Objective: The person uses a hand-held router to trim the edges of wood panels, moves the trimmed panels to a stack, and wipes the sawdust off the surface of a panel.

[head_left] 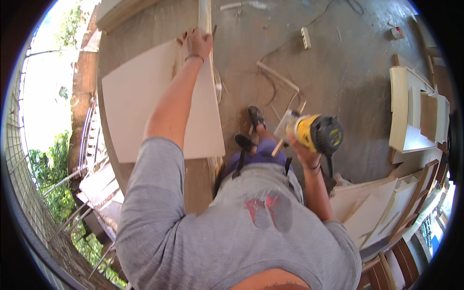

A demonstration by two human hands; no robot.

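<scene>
A yellow and black trim router [309, 133] is in my right hand [308, 157], whose fingers wrap round its body. It is held off to the right of the bench, its clear base towards the left. A thin wooden strip [278, 147] crosses by that base; I cannot tell whether it is fixed to it. Out at the far end of a white panel [150, 106], my left hand [197, 44] has its fingers bent over the edge, gripping the corner. The panel lies flat on the wooden bench [193, 179], along the bench's right edge.
On the floor lie a white power strip [305, 38], a cord and a pale tube [278, 76]. A red and white cup [397, 33] sits far right. Cut boards [401, 111] and stacked panels [367, 208] stand to the right. A wire mesh fence [17, 145] runs along the left.
</scene>
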